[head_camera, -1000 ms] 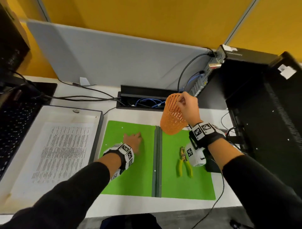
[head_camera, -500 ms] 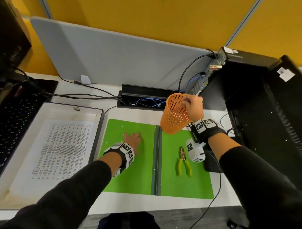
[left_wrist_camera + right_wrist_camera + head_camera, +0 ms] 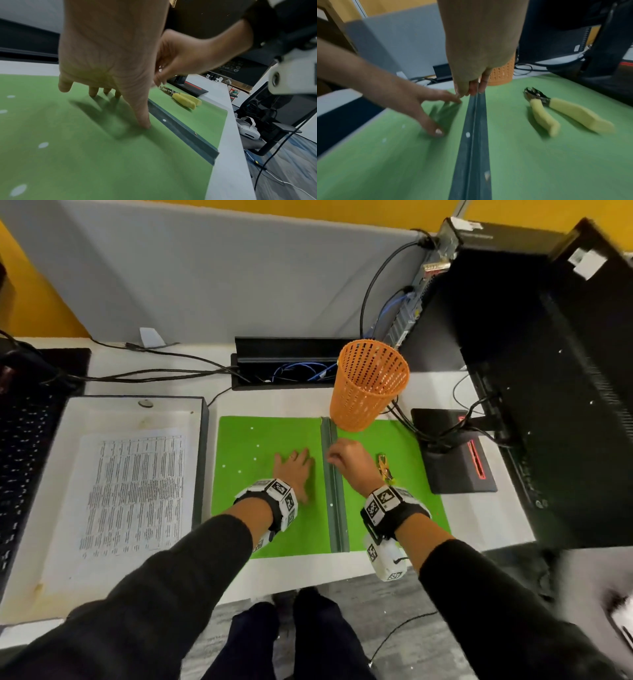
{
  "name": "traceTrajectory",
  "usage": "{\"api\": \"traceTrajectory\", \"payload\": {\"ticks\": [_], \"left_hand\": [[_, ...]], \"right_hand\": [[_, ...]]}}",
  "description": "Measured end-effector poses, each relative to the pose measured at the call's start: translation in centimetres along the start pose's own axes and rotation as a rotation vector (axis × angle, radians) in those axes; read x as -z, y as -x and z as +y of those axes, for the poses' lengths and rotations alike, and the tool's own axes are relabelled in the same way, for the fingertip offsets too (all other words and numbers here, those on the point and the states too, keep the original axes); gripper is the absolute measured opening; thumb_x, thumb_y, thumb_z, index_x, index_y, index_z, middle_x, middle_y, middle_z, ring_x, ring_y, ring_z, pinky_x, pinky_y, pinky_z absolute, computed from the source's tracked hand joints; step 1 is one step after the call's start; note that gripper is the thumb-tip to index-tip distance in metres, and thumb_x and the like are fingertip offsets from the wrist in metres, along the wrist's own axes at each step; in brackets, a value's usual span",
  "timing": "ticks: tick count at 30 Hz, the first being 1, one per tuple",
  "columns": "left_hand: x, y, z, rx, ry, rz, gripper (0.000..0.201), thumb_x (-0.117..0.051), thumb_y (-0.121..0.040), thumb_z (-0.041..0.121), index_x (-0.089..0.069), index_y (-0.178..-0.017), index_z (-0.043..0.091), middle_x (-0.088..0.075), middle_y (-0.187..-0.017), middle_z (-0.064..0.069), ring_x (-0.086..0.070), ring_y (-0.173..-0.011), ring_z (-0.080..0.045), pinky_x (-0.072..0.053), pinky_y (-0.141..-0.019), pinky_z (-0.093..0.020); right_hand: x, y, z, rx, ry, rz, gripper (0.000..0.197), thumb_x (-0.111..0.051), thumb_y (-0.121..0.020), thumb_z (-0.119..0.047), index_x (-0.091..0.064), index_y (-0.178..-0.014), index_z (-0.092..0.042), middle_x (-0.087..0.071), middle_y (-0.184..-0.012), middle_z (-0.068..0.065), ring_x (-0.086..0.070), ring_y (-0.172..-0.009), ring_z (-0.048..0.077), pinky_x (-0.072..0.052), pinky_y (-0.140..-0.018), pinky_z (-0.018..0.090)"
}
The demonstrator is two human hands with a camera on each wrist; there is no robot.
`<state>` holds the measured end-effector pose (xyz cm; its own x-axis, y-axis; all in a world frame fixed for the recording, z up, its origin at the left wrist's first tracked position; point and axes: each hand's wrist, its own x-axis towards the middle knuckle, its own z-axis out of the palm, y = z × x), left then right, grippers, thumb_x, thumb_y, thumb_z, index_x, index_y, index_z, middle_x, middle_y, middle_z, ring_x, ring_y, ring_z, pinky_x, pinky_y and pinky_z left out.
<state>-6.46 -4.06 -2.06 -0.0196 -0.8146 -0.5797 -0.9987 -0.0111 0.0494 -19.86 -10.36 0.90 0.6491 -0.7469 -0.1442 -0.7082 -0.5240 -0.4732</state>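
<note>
The open folder point(image 3: 246, 508) lies at the near edge of your desk point(image 3: 308, 573), with the tray point(image 3: 102, 405) to its left. Your left hand point(image 3: 294, 470) rests on the folder's left half, and your right hand point(image 3: 349, 460) is at the spine point(image 3: 337, 518). The pliers point(image 3: 385, 469) lie just right of the spine, and the basket point(image 3: 370, 388) stands at the folder's far edge.

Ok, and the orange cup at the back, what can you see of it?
The orange cup looks like plastic mesh: rows of small holes, a solid rim, walls tapering to a narrower base. It stands upright, mouth up, at the far edge of the green folder's right leaf. Nothing pokes out. To its right run black cables. The left hand and right hand are down on the folder, clear of it.
</note>
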Motion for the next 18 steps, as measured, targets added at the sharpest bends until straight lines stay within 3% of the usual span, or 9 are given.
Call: {"api": "traceTrajectory", "payload": {"ticks": [6, 18], "left_hand": [[-1.2, -0.1, 1.1, 0.018, 0.012, 0.041, 0.112, -0.071, -0.068, 0.059, -0.008, -0.151, 0.015, 0.002, -0.159, -0.010, -0.006, -0.146, -0.033, -0.017, -0.114, -0.057], [-0.8, -0.2, 2.5, 0.086, -0.033, 0.011, 0.121, -0.077, -0.065, 0.054, -0.005, -0.150, 0.008, 0.003, -0.158, -0.015, -0.006, -0.145, -0.040, -0.019, -0.114, -0.055]], "right_hand": [[-3.9, 4.4, 1.4, -0.119, 0.059, -0.207, 0.009, -0.068, -0.080, -0.012, -0.070, -0.085, -0.005, -0.064, -0.096, 0.011, -0.062, -0.086, 0.025, -0.052, -0.078, 0.040], [-5.1, 4.7, 1.3, -0.136, 0.120, -0.216, 0.008, -0.063, -0.080, -0.002, -0.070, -0.083, -0.001, -0.064, -0.095, 0.016, -0.063, -0.084, 0.030, -0.053, -0.074, 0.040]]}}
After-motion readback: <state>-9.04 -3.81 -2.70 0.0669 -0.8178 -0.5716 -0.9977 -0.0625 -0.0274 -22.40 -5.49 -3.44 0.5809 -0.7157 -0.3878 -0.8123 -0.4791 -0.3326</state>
